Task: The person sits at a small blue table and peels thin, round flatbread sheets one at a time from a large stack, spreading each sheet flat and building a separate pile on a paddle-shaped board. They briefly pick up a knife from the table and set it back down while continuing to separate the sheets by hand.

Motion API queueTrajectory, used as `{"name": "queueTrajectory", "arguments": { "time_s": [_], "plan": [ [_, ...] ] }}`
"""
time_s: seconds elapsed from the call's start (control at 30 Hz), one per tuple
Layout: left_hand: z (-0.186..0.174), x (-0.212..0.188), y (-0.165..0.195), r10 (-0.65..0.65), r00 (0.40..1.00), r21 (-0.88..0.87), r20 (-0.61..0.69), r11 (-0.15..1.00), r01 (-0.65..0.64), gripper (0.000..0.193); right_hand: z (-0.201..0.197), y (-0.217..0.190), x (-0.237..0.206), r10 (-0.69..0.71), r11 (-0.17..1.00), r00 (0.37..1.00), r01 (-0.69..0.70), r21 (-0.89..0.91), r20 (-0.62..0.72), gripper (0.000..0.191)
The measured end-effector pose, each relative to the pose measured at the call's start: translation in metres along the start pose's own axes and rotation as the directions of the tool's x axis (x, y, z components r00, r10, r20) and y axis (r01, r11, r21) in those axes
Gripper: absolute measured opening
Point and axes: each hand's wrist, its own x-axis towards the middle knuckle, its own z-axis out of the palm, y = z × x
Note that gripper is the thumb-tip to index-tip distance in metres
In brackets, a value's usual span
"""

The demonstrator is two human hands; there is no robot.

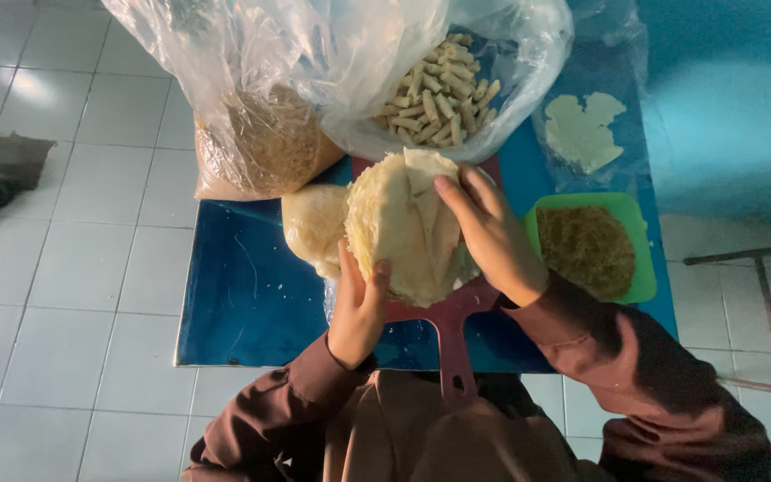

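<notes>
My left hand (357, 303) grips the lower left edge of a stack of thin, pale round wrappers (399, 223), held tilted above a red cutting board (452, 339) with a handle. My right hand (493, 236) lies on the stack's right side, fingers spread over the top sheet. Both arms wear brown sleeves. The stack hides most of the board.
A blue table (243, 295) stands on a white tiled floor. On it are a clear bag of brown crumbs (265, 143), a clear bag of pale finger-shaped rolls (435, 94), a pale dough lump (312, 223), a green tray of brown filling (586, 250) and a plastic sheet with wrapper pieces (582, 129).
</notes>
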Motion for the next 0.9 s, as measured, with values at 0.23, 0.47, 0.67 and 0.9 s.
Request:
{"name": "queueTrajectory", "arguments": {
  "time_s": [0.23, 0.47, 0.67, 0.9],
  "plan": [
    [0.004, -0.008, 0.003, -0.011, 1.0, -0.171, -0.017, 0.985, 0.008, 0.067, 0.02, -0.005, -0.012, -0.247, 0.95, 0.965, 0.223, -0.217, -0.09, 0.033],
    [0.009, 0.002, 0.007, 0.02, 0.997, -0.169, -0.07, 0.985, -0.032, 0.062, 0.033, 0.006, 0.001, -0.383, 0.845, 0.917, 0.301, -0.441, -0.108, 0.025],
    [-0.006, 0.012, 0.009, -0.237, 0.971, -0.321, -0.036, 0.923, 0.213, 0.065, 0.012, 0.019, 0.024, -0.197, 0.973, 0.959, 0.166, -0.158, -0.204, 0.033],
    [-0.038, 0.005, 0.013, -0.237, 0.971, -0.286, 0.031, 0.929, 0.235, 0.061, -0.027, 0.019, 0.026, -0.072, 0.997, 0.983, 0.075, 0.009, -0.17, 0.035]
  ]
}}
